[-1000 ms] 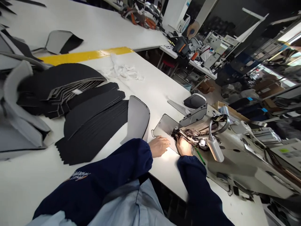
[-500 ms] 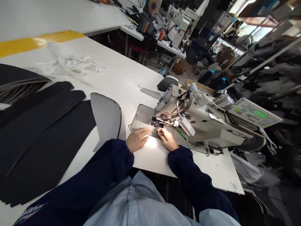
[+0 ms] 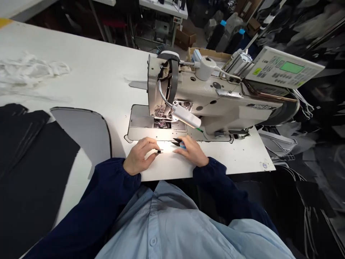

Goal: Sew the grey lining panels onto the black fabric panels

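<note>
Between the thumb and fingertips of my left hand [image 3: 141, 154] is a small bobbin [image 3: 159, 151], dark in the middle with pale metal-looking edges. My right hand [image 3: 192, 151] is closed round thread snips [image 3: 182, 144] with blue on the handle, their dark blades apart and pointing left towards the bobbin. Both hands are over the front strip of the white table [image 3: 167, 169], lit by a lamp. Just beyond them stands the sewing machine [image 3: 215, 108], with a dark opening in its bed [image 3: 141, 117] showing metal parts under the needle area.
A grey panel with a black edge [image 3: 83, 129] lies left of my left hand, beside black fabric pieces [image 3: 35, 162]. White scraps [image 3: 32, 72] lie farther back. A machine lamp [image 3: 187, 116] hangs above the bed, and a control panel [image 3: 285, 68] sits at the right.
My view has turned towards the machine. My hands have drawn back from the machine's bed to the table in front; the snips and bobbin now show clearly.
</note>
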Demonstrator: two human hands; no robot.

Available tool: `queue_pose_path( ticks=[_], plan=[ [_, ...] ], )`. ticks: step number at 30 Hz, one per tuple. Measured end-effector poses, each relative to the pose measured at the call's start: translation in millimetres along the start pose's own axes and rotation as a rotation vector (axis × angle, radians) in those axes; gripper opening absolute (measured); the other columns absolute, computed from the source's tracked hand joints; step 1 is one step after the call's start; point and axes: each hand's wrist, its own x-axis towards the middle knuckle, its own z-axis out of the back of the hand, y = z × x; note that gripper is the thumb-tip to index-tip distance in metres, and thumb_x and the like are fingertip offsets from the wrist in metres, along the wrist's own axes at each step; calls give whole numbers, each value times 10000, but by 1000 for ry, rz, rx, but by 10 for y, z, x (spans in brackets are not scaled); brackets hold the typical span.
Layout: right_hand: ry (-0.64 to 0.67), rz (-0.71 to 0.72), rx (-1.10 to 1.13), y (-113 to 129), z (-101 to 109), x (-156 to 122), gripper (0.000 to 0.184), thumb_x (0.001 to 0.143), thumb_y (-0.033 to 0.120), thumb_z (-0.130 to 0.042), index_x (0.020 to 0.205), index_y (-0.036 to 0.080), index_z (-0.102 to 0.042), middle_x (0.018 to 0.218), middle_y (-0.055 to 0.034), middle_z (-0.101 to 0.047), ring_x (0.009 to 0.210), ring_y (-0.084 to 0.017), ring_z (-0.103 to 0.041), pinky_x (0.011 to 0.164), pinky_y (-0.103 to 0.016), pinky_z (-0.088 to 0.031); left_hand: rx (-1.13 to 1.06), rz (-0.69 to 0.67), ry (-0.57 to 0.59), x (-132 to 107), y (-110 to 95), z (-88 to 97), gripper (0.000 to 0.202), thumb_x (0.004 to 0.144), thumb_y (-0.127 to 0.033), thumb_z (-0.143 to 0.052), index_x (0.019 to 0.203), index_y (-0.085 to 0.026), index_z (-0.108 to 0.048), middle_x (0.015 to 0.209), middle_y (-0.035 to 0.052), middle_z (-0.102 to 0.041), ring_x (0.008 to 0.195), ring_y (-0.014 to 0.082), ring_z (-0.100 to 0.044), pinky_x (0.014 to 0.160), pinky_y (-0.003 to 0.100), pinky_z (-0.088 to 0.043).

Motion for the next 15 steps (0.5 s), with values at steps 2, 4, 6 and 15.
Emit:
queue_pose_path(
  ticks=[2,4,6,15],
  plan=[
    [-117,9,-94,-17,64,-60,470,883,504,-569,1181,141,-590,1224,-188,-536,1106,-313,-518,942,-454,-413,-17,28,14,15,-12,13,98,863,-122,-483,907,-183,-546,876,41,-612,741,136,-576,723,285,-501],
    [-112,76,84,74,50,-104,430,920,443,-518,1240,159,-560,1378,-198,-438,1074,-277,-552,915,-433,-446,-19,51,38,37,-41,18,77,847,-128,-488,881,-184,-528,846,31,-611,701,129,-558,698,285,-486],
    [43,131,445,225,-33,-114,461,929,427,-503,1343,225,-471,1458,-166,-369,925,-198,-616,783,-354,-505,-27,58,46,68,-88,27,62,828,-138,-494,860,-186,-514,821,25,-603,707,134,-554,695,292,-474],
    [473,7,1058,547,-388,-146,467,856,579,-550,963,134,-645,424,92,-452,358,-63,-360,423,-209,-297,12,70,70,120,-306,211,85,743,-127,-474,767,-198,-433,706,2,-521,627,138,-477,636,291,-422]
  ],
)
